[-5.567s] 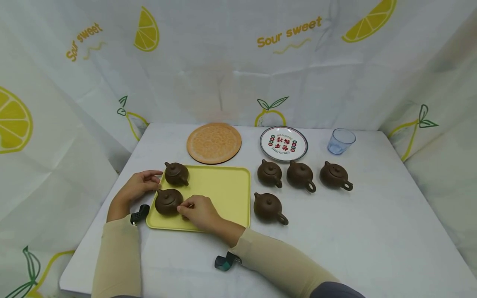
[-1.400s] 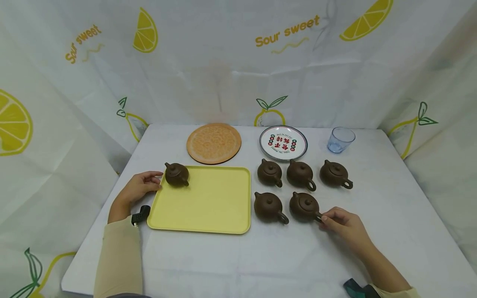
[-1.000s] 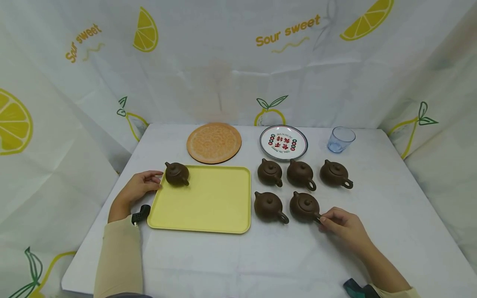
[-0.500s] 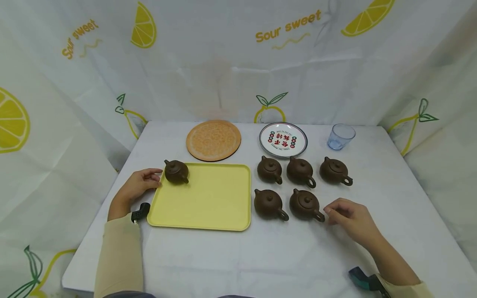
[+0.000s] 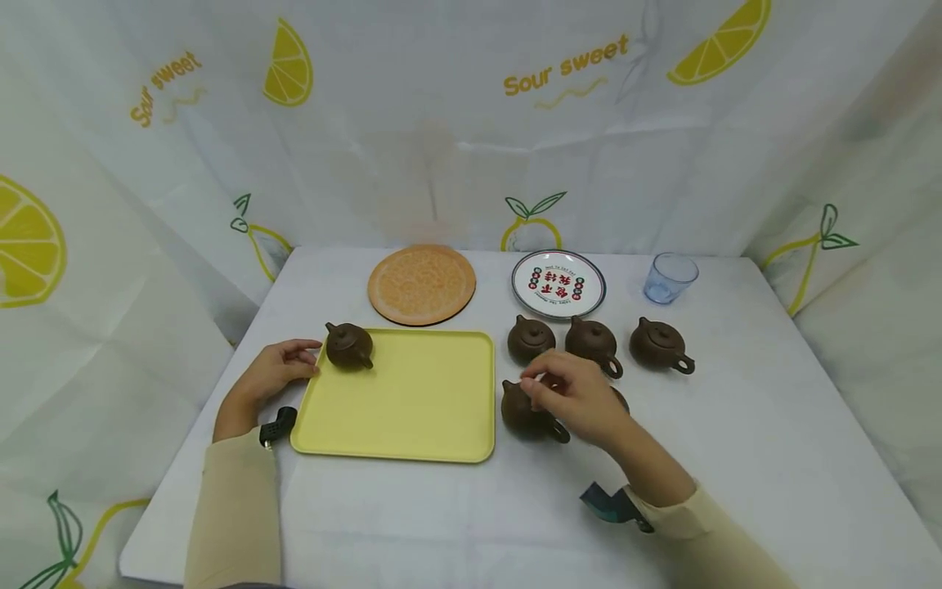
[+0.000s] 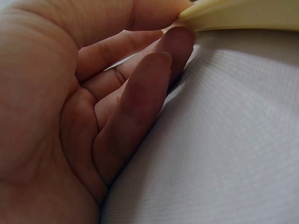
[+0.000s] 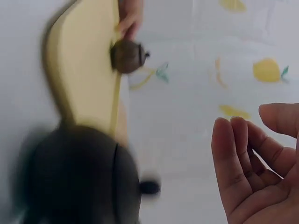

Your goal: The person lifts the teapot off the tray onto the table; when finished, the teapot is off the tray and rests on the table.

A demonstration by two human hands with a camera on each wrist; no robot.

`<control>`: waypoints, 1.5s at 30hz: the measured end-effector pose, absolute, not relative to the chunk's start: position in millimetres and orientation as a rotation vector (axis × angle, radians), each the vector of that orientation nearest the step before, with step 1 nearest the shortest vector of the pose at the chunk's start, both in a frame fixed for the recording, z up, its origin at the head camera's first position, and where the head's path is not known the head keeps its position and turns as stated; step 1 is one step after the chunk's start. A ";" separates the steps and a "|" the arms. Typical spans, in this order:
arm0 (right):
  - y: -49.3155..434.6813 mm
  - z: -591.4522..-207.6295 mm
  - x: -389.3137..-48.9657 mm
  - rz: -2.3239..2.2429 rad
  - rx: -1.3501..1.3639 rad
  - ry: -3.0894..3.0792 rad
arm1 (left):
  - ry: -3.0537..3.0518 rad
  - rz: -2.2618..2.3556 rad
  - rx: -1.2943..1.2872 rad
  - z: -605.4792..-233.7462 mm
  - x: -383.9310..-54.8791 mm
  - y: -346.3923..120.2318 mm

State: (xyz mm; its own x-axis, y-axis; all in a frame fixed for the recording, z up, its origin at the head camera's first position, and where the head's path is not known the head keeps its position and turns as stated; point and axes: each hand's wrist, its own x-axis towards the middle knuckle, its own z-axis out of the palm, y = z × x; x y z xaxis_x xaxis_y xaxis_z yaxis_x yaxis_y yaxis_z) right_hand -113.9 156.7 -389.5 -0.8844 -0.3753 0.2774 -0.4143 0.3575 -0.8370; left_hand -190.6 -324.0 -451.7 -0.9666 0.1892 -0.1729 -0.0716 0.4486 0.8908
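My left hand (image 5: 268, 376) holds the left rim of a yellow tray (image 5: 412, 401). In the left wrist view, thumb and fingertips meet at the tray edge (image 6: 243, 16). One brown teapot (image 5: 349, 346) sits in the tray's back left corner. My right hand (image 5: 577, 397), empty and with thumb and fingers apart, hovers over the front pair of teapots on the table. Beneath it is the left front teapot (image 5: 518, 413), blurred in the right wrist view; the hand mostly hides the right front teapot (image 5: 621, 398).
Behind them, a row of three brown teapots holds a left one (image 5: 528, 339), a middle one (image 5: 589, 337) and a right one (image 5: 657, 343). Farther back lie a round tan mat (image 5: 422, 284), a white plate with red characters (image 5: 558, 298) and a blue-tinted glass (image 5: 668, 282).
A teapot from the tray's front left now stands on the table, right of the left front teapot. My right hand has let go of its handle and moved left. The left hand stays put.
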 end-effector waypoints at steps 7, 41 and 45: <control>80.2 -385.8 -126.3 1.567 0.992 -2.644 | 2.451 1.539 0.120 -455.2 -193.5 -321.0; -81.0 -446.1 -198.1 1.568 0.436 -2.950 | 2.474 1.525 0.073 -477.9 -206.1 -342.7; -82.4 -450.8 -196.9 1.536 0.434 -2.963 | 2.478 1.513 0.056 -483.5 -203.2 -341.9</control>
State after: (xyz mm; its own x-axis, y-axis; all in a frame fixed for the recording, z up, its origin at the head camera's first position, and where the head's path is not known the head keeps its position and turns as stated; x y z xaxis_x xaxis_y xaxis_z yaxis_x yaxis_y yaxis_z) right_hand -196.9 -82.4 -450.8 -0.9421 -0.3258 -0.0795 -0.1228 0.5557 -0.8222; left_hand -203.2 -341.9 -483.5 -0.9712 0.1551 -0.1808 -0.0899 0.4641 0.8812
